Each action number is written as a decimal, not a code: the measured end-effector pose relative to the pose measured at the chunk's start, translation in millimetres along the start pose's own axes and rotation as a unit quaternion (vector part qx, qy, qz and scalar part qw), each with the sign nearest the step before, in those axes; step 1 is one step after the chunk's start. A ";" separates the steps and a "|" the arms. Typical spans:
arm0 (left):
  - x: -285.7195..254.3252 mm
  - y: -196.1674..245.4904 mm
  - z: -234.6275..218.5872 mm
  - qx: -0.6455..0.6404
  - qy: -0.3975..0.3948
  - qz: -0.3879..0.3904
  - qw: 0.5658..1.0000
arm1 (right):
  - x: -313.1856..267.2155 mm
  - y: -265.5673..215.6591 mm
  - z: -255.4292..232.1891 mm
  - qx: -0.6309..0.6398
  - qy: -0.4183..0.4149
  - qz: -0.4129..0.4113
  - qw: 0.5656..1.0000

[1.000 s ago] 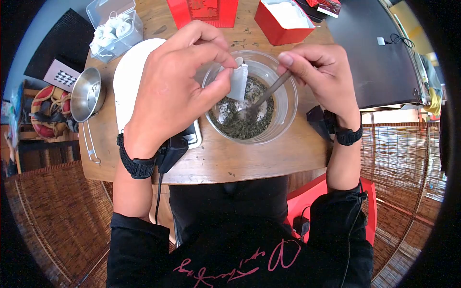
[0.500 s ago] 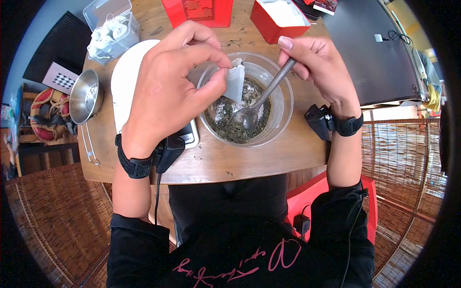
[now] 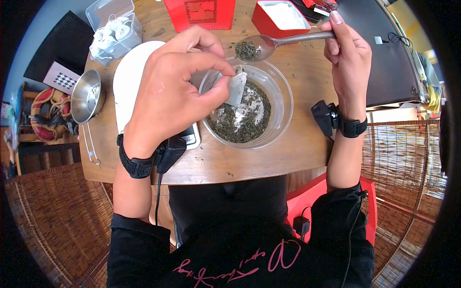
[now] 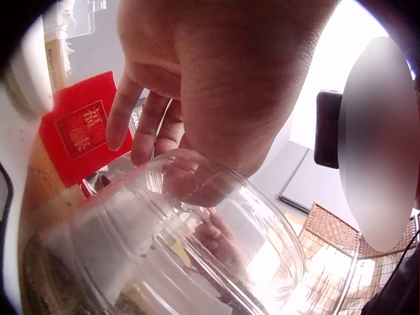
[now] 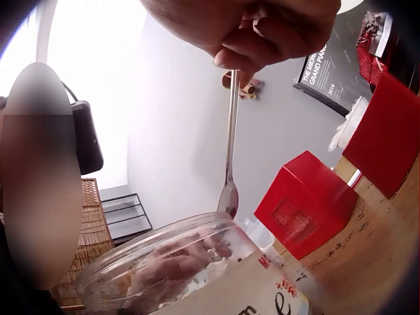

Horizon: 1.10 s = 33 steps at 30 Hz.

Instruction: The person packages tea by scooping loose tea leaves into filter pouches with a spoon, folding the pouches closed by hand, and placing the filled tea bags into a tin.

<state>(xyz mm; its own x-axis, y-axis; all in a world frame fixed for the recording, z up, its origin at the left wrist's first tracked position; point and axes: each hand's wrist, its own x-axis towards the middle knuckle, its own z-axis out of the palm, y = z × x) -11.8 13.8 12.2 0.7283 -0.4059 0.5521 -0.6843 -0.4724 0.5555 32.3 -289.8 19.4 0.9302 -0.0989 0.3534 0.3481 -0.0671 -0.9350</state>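
In the head view, a clear round tub (image 3: 283, 115) holds dark dried leaves (image 3: 235, 126). Over its left side my left hand (image 3: 175, 89) pinches a small white mesh bag (image 3: 236, 89) between thumb and fingertip. My right hand (image 3: 350, 62), up and to the right of the tub, grips the handle of a metal spoon (image 3: 305, 37). The spoon's bowl carries a heap of leaves (image 3: 246, 50) above the tub's far rim. In the right wrist view the spoon (image 5: 231, 144) hangs from my right hand (image 5: 262, 33) over the tub (image 5: 157, 239).
A white rounded object (image 3: 127, 79) lies left, beside a metal strainer (image 3: 87, 98). A plastic box (image 3: 117, 43) with white bags stands back left. Two red boxes (image 3: 201, 19) (image 3: 271, 24) are at the back, with a black surface (image 3: 360, 48) on the right.
My right hand has moved up and to the right, lifting the spoon out of the tub with leaves in it. The left hand has stayed nearly still, pinching the bag.
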 end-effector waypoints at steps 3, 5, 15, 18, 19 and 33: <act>0.1 0.2 0.3 0.007 -0.001 -0.002 1.000 | -5.4 -5.9 4.9 -0.031 0.001 -0.036 0.999; 0.8 -0.4 -0.3 0.018 0.006 0.020 1.000 | -9.9 -9.3 9.8 -0.058 0.017 -0.058 0.996; 0.7 2.8 -0.7 0.029 -0.006 0.002 1.000 | -28.4 -26.2 36.3 -0.110 0.051 -0.299 0.946; 1.5 4.2 -1.2 0.038 -0.013 0.000 0.999 | -36.1 -29.6 31.0 -0.122 0.022 -0.312 0.942; 1.5 4.8 -1.4 0.041 -0.015 -0.001 0.999 | -35.5 -29.7 30.0 -0.122 0.022 -0.311 0.942; 2.3 7.0 -2.8 0.057 -0.036 -0.017 0.998 | -41.6 -42.9 27.5 -0.245 -0.036 -0.436 0.866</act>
<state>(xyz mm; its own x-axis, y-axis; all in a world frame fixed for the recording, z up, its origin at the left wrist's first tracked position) -15.1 11.8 19.0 0.7544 -0.4418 0.4855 -0.6539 -0.5706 0.4967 -18.2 -255.5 44.0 0.3503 0.2612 0.8995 0.8464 -0.4996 -0.1846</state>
